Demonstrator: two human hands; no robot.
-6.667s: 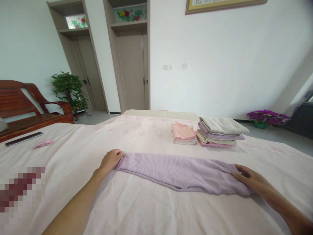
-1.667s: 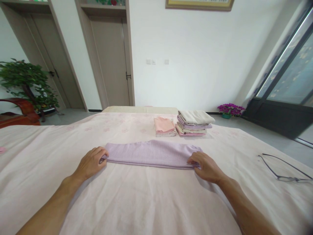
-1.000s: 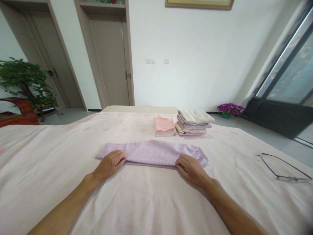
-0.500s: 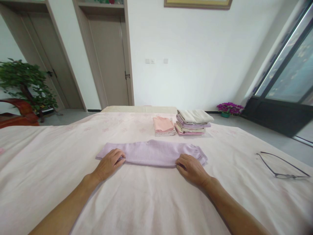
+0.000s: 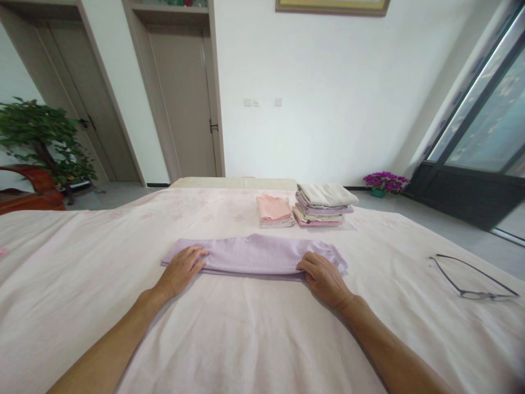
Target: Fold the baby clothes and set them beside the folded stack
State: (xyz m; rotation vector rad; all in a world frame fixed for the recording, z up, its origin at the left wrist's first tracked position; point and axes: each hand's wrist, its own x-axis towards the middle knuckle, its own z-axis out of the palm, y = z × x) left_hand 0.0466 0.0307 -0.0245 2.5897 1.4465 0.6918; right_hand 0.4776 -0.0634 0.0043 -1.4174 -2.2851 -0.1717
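A lilac ribbed garment (image 5: 254, 257), folded into a long narrow band, lies across the pale pink bedsheet (image 5: 246, 339). My left hand (image 5: 180, 268) rests on the garment's near left corner, fingers on top and thumb at the edge, pinching the cloth. My right hand (image 5: 324, 276) curls over the near edge close to the right end, where the gathered cuffs stick out past it. Both forearms reach in from the bottom of the view.
Behind the garment sit a small pink folded pile (image 5: 274, 210) and a taller stack of folded clothes (image 5: 324, 203). A thin dark wire hanger (image 5: 471, 276) lies on the sheet at the right. A potted plant (image 5: 41, 137), a wooden chair (image 5: 28, 194) and doors stand beyond.
Earlier the garment was longer and my hands held its two ends. Both hands have since shifted inward to its near edge, and in the last half second slid slightly forward onto it.
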